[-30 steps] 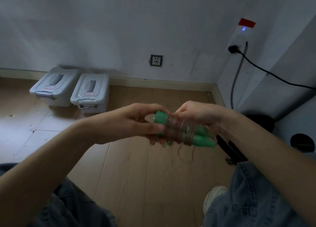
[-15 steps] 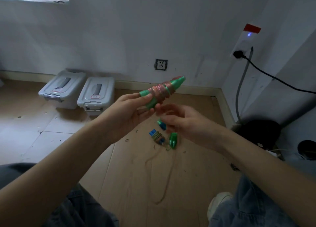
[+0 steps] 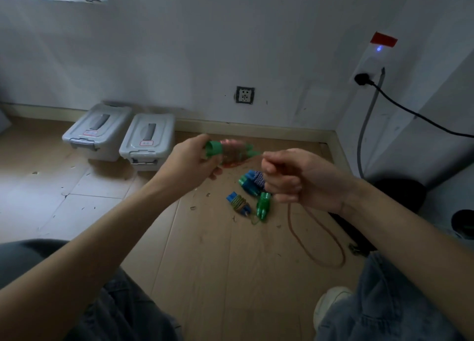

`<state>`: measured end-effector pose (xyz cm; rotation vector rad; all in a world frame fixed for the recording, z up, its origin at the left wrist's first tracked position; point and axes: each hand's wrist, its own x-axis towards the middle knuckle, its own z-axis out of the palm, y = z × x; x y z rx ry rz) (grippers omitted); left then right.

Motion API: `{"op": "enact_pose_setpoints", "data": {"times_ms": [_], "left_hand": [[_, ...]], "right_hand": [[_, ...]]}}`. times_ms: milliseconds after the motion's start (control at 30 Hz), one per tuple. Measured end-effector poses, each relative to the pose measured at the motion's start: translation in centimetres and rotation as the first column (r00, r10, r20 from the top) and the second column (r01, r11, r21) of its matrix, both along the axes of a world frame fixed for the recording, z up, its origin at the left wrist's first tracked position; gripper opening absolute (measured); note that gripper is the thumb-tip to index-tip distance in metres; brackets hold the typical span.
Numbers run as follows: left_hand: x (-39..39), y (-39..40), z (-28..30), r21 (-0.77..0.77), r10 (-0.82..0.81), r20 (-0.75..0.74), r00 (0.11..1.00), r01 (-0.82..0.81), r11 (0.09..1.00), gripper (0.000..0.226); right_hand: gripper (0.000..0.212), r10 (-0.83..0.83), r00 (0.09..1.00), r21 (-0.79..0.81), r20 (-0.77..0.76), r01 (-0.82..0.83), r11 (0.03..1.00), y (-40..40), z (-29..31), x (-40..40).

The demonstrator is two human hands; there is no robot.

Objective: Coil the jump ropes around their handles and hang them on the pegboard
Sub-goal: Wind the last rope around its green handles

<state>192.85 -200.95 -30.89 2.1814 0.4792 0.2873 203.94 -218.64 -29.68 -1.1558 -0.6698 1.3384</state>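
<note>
While the green handles (image 3: pixel 215 148) of a jump rope are gripped at their butt end by the left hand (image 3: pixel 188 165), the fingers and thumb curled round them, a reddish-brown rope (image 3: pixel 316 238) is wound about their middle in blurred turns. The handles are held level above the wooden floor (image 3: pixel 218 276), just at 9 o'clock of the right hand (image 3: pixel 295 177). The right hand is closed into a loose fist, and the free length of rope is seen leaving its underside; whether the rope is pinched or merely passes through the fist cannot be told. From there the rope hangs down and lies in a loop on the floor toward 5 o'clock.

Below and between the hands, three more bundles lie on the floor: a blue-handled rope (image 3: pixel 238 203) with greenish cord coiled on it, a green-handled pair (image 3: pixel 263 206) just at its 3 o'clock, and a blue and green bundle (image 3: pixel 250 183) at 12 o'clock of those, partly hidden by the right fingers. Two grey lidded boxes (image 3: pixel 123 135) stand against the wall at 10 o'clock. A wall socket (image 3: pixel 245 95) is set above the skirting.
</note>
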Motion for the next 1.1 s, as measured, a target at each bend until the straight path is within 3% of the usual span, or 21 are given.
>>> {"op": "enact_pose_setpoints", "data": {"times_ms": [167, 267, 400, 500, 600, 667, 767, 800, 967, 1033, 1100], "left_hand": [[-0.4, -0.8, 0.1, 0.124, -0.253, -0.252, 0.934, 0.29, 0.949, 0.013], [-0.4, -1.6, 0.7, 0.094, -0.454, -0.281, 0.845, 0.495, 0.864, 0.012], [-1.0, -1.5, 2.1, -0.12, -0.64, -0.159, 0.752, 0.628, 0.769, 0.022], [-1.5, -0.9, 2.5, -0.229, -0.637, -0.067, 0.768, 0.609, 0.759, 0.014], [-1.8, -0.6, 2.7, -0.408, -0.627, 0.081, 0.775, 0.6, 0.689, 0.028], [-1.8, -0.9, 2.7, -0.586, -0.549, 0.191, 0.813, 0.544, 0.601, 0.028], [-1.6, -0.9, 2.9, -0.826, -0.332, 0.345, 0.878, 0.452, 0.337, 0.024], [-1.4, -0.7, 3.0, -0.851, -0.26, 0.364, 0.895, 0.433, 0.298, 0.03], [-0.7, 0.3, 3.1, -0.896, -0.014, 0.331, 0.943, 0.319, 0.308, 0.043], [-0.4, 0.7, 2.6, -0.931, 0.12, 0.277, 0.953, 0.235, 0.28, 0.041], [-0.1, 1.5, 1.9, -0.947, 0.272, 0.192, 0.943, 0.105, 0.304, 0.04]], "right_hand": [[0.032, -0.108, 0.993, -0.046, 0.043, 0.11, 0.993, -0.1, 0.5, 1.0], [0.036, -0.133, 0.968, -0.167, 0.214, 0.17, 0.971, 0.1, 0.4, 1.4], [0.039, -0.052, 0.894, -0.292, 0.445, 0.2, 0.935, 0.0, 0.2, 1.2], [0.039, -0.008, 0.824, -0.342, 0.567, 0.244, 0.907, 0.1, 0.1, 1.2], [0.026, 0.016, 0.847, -0.337, 0.531, 0.194, 0.921, -0.2, 0.0, 1.4], [0.025, 0.091, 0.916, -0.327, 0.39, 0.045, 0.944, -0.3, -0.3, 1.0], [0.044, 0.259, 0.901, -0.394, 0.347, -0.111, 0.913, 0.1, -1.3, -0.3], [0.042, 0.258, 0.914, -0.365, 0.314, -0.135, 0.921, 0.3, -1.8, -0.5], [0.039, -0.038, 0.999, -0.1, -0.033, 0.035, 0.994, 0.5, -1.8, -0.2], [0.035, -0.027, 1.0, -0.091, 0.008, 0.028, 0.995, 0.6, -1.6, -0.4], [0.032, 0.093, 0.977, -0.172, 0.19, -0.06, 0.983, 0.8, -1.6, -0.9]]}}
